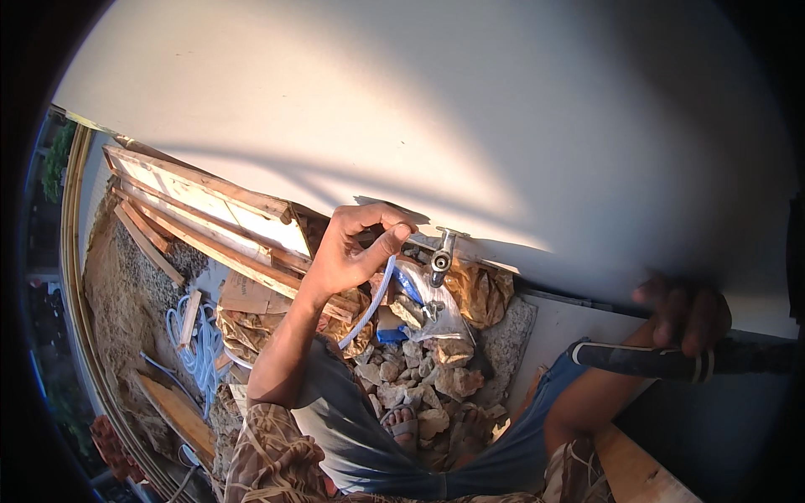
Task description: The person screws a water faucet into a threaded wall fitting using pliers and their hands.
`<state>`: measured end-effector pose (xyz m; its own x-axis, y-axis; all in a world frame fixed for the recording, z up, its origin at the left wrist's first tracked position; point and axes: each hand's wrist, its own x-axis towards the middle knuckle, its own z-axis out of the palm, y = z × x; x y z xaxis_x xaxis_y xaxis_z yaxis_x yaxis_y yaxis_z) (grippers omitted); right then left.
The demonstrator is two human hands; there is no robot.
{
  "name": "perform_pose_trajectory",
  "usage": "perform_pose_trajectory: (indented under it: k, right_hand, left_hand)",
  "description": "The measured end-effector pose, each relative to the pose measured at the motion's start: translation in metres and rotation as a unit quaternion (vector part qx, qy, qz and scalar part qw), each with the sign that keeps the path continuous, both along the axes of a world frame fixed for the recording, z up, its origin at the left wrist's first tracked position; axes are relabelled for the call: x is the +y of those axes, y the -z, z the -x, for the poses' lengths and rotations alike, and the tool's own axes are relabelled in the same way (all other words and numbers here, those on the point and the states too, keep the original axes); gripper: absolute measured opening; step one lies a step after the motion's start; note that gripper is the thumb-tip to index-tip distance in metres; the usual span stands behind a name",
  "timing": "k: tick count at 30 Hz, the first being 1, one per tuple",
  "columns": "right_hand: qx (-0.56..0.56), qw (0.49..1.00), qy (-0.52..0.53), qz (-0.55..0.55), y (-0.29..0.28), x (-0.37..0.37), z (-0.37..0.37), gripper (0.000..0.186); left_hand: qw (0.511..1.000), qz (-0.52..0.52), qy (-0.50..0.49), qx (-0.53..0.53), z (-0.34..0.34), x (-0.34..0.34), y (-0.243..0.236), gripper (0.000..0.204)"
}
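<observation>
left hand (352, 251) pinches the pale hose (369, 310) – hose slants down and left from the thumb, metal tap (442, 261) just right of that grip, left hand nearer – right hand (694, 317) at a dark tube (633, 359), grip too shadowed to tell

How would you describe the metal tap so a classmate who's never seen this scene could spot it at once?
Start at the big pale wall and follow its lower edge to the middle. Just right of the left hand, near the pale hose, sits the tap. Unlike the crumpled brown wrapping and stones nearby, it is shiny metal with a round opening.
</observation>
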<state>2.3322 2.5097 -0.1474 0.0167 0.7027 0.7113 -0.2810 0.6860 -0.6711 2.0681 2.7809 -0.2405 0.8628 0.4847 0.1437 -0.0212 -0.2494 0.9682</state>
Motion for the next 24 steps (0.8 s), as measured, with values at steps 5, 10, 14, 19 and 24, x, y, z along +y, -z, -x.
perform_pose_trajectory:
  k: [5,10,14,19,24]
  right_hand:
    - [0.005,1.000,-0.001,0.004,0.001,-0.006,0.002,0.020]
    - [0.016,0.999,-0.016,0.027,0.000,-0.011,0.001,0.021]
    - [0.036,0.995,-0.044,0.076,0.008,-0.012,-0.012,0.019]
    - [0.042,0.993,-0.040,0.102,0.015,-0.012,-0.028,0.018]
    - [0.110,0.967,-0.010,0.230,-0.007,-0.005,0.052,0.015]
  left_hand:
    - [0.998,0.031,-0.035,-0.030,-0.005,-0.001,0.012,0.036]
    - [0.996,0.051,-0.052,-0.049,-0.008,-0.004,0.014,0.039]
    - [0.996,0.047,-0.065,-0.037,-0.003,-0.007,0.008,0.040]
    - [0.997,-0.071,0.021,0.010,-0.003,-0.015,0.005,0.018]
    - [0.989,-0.126,0.080,0.025,0.014,-0.023,0.000,0.028]
